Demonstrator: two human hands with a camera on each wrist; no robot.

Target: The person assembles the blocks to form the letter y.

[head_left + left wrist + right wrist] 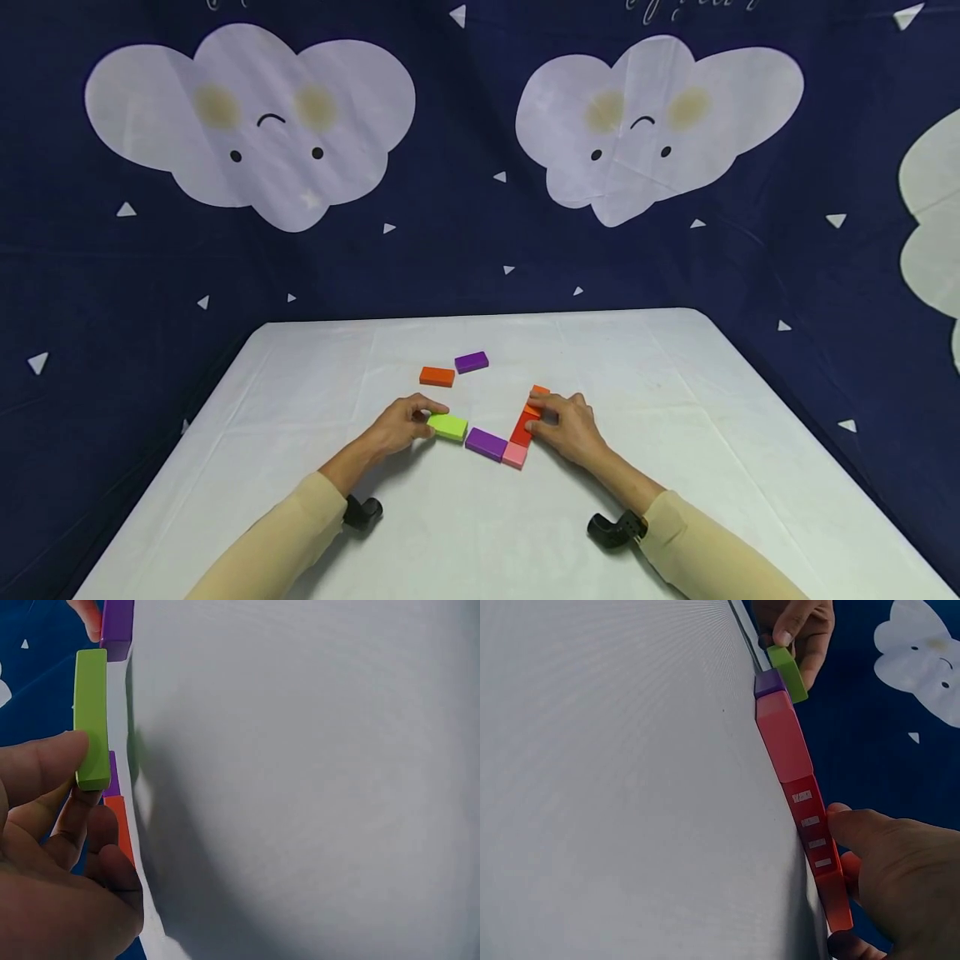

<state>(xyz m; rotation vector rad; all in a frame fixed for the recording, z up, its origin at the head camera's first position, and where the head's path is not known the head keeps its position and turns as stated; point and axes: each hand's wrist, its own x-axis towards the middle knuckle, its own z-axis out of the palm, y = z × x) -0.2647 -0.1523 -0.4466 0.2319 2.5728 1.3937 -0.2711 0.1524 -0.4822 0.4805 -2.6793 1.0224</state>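
The white table [675,467] carries everything, and both hands rest on it near its middle. The left hand [401,425] has its fingers curled around the green block [447,427]; the thumb and fingertips pinch the left end of this block, so most of the block sticks out from the grip toward the other hand. Just beyond the free end of the green block lies a purple block [486,443], and next to that one a pink block [514,455], which makes the corner of the row. The right hand [567,427] grasps the red block [521,432], with the thumb on its near side and the fingers on the far side; this block lies directly under the fingertips and touches the pink block at its lower end. An orange block [536,400] sits at the upper end of the red one, touching the fingertips of the same hand. Farther from both grips, a second orange block [437,377] and a second purple block [471,362] lie apart from the row
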